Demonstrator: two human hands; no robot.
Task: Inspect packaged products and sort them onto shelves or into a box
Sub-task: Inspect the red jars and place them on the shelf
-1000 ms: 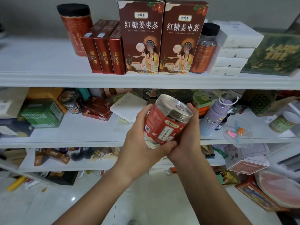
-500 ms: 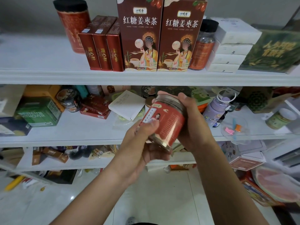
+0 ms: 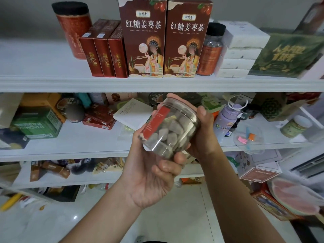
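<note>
Jar (image 3: 172,127) of clear plastic was held in the air in front of the middle shelf (image 3: 70,153), touching neither that shelf nor anything on it.

1. Change. One second before, the metal lid and the red label (image 3: 156,121) faced the camera. Half a second before, the jar was tipped so that the label filled the view. At this moment the jar had been rolled about its long axis. The label lay along the left flank, and the unlabelled wall faced the camera, showing dark rounded pieces packed inside.

2. Hands. Both were clamped on the jar. The left hand (image 3: 150,176) cradled the lower end from beneath, with fingers curled up round the wall. The right hand (image 3: 203,134) gripped the upper end from the right, its fingertips (image 3: 171,95) showing over the far rim.

3. Meaning for the task. Lid, label and contents had each been presented in turn, so inspection appeared nearly complete. Sorting had not begun: the jar was not yet placed. No box could be identified as the sorting box. The top shelf (image 3: 157,85), above the middle shelf, carried upright red canisters and tea cartons (image 3: 142,37), a plausible destination.
</note>
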